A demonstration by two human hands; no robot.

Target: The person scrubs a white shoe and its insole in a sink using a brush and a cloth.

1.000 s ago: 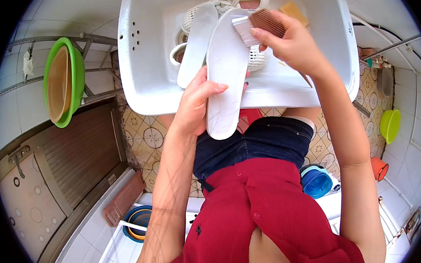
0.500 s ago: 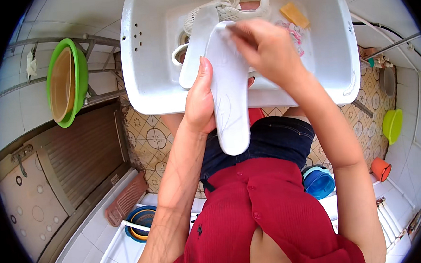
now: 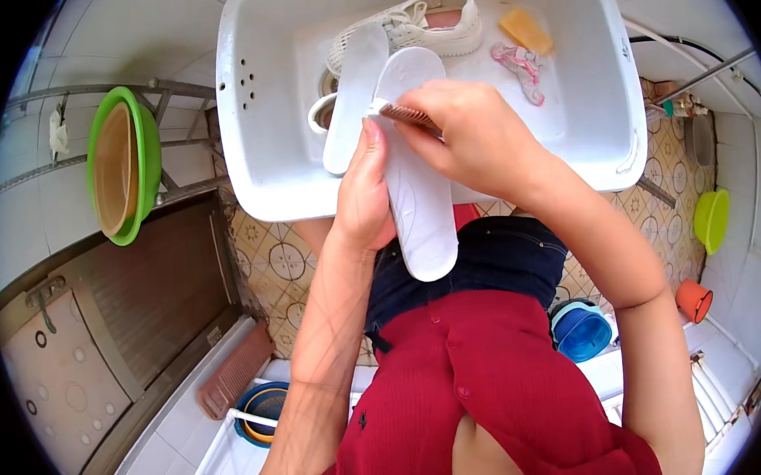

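Observation:
My left hand (image 3: 365, 190) is closed round the edge of a white insole (image 3: 427, 221), its thumb lying on top near the middle. The insole stretches from over the sink down toward my lap. Closed on a small brush (image 3: 414, 116) with a ridged brown handle, my right hand (image 3: 479, 136) keeps its pale head against the insole's upper face, close to my left thumb. A second white insole (image 3: 356, 100) lies beyond, in the white sink (image 3: 286, 195). Behind it rests a white lace-up shoe (image 3: 464, 36), partly covered by the insoles.
In the sink's right part are a yellow block (image 3: 526, 31) and a crumpled pink-and-white piece (image 3: 520, 70). A green basin (image 3: 148, 165) hangs on a metal rack at the left. Blue basins (image 3: 581, 331) and an orange pot (image 3: 693, 300) stand lower right.
My right hand has moved from the insole's top end down toward its middle, and the brush in it now shows clearly. My left hand keeps its hold. The view has shifted slightly.

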